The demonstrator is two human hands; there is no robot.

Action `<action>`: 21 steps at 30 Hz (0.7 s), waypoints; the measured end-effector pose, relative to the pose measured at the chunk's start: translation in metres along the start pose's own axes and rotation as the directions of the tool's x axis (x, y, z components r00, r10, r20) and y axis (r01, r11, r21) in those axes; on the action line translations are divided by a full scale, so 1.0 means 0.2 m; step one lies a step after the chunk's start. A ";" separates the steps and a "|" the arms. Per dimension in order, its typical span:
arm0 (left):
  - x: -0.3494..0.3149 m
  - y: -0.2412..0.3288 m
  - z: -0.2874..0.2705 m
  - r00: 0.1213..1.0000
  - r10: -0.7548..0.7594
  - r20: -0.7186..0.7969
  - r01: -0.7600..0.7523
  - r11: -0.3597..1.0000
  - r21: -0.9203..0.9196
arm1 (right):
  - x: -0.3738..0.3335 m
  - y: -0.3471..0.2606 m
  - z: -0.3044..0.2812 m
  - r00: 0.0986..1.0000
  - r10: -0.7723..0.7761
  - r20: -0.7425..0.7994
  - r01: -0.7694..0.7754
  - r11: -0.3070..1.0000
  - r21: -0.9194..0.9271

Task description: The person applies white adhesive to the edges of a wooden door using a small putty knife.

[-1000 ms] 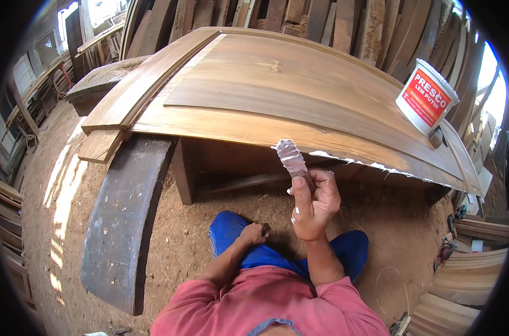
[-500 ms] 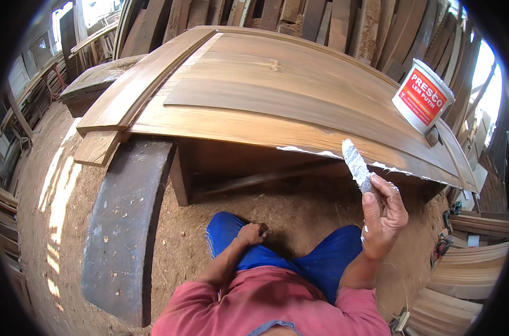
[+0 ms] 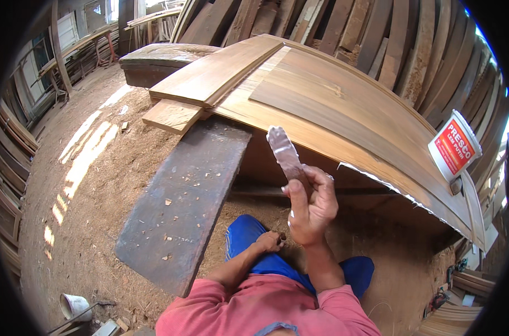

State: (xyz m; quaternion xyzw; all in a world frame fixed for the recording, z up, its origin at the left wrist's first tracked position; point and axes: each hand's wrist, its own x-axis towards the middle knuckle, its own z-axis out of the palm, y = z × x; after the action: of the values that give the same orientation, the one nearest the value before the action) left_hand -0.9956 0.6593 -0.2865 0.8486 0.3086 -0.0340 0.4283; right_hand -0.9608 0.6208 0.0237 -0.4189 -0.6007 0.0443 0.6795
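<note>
A flat stick point(image 3: 284, 150), brownish with white glue on its tip and edges, points up from my right hand point(image 3: 315, 210). That hand is closed around its lower end, and white smears mark the fingers. My left hand point(image 3: 271, 242) rests on my left thigh with its fingers curled in; what they may hold is hidden. Beyond my hands lies a wooden door-like panel point(image 3: 321, 109), raised off the ground. A ragged line of white glue point(image 3: 397, 190) runs along its near edge. The stick is apart from that edge in the picture.
A white glue tub point(image 3: 454, 147) with a red label stands at the panel's right end, beside a small dark block point(image 3: 456, 186). A dark plank point(image 3: 181, 196) slopes at left. Stacked boards point(image 3: 377, 33) line the back. A whitish bucket point(image 3: 75, 307) sits at lower left.
The view has turned left, so the panel and tub appear farther right. My right hand has brought the stick left, away from the glued edge. The stick's visible face now shows less white.
</note>
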 end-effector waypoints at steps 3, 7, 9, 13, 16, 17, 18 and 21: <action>0.01 -0.15 0.09 0.987 0.045 -0.154 -0.040 0.999 0.035 | 0.01 0.01 0.13 0.977 0.214 0.005 -0.213 0.969 0.128; 0.09 -0.36 0.19 0.955 0.191 -0.228 -0.174 0.981 0.089 | -0.06 -0.05 0.13 0.972 0.225 0.069 -0.235 0.947 0.219; 0.09 -0.15 0.11 0.989 0.085 -0.119 -0.075 0.994 0.086 | -0.08 -0.01 0.05 0.982 0.179 0.061 -0.187 0.965 0.183; 0.07 -0.29 0.17 0.940 0.188 -0.285 -0.175 0.982 0.071 | 0.02 -0.06 0.10 0.978 0.207 0.029 -0.208 0.956 0.206; 0.03 -0.17 0.07 0.992 0.082 -0.098 -0.078 0.996 0.044 | -0.04 -0.04 -0.01 0.961 0.277 -0.007 -0.268 0.936 0.226; 0.00 -0.13 0.04 0.995 0.053 -0.085 -0.049 0.998 0.047 | -0.06 -0.04 -0.06 0.951 0.309 -0.018 -0.293 0.918 0.269; -0.02 -0.09 0.00 0.997 0.023 -0.073 -0.019 0.999 0.050 | -0.08 -0.05 -0.10 0.940 0.337 -0.048 -0.313 0.911 0.268; -0.03 -0.08 0.00 0.997 0.016 -0.079 -0.011 0.998 0.064 | -0.13 -0.04 -0.23 0.927 0.339 -0.159 -0.294 0.923 0.249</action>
State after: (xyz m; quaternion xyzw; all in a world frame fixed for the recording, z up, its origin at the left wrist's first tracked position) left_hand -1.0088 0.6638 -0.2968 0.8645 0.3184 -0.0069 0.3888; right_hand -0.9316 0.5769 0.0113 -0.4351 -0.4451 0.1782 0.7621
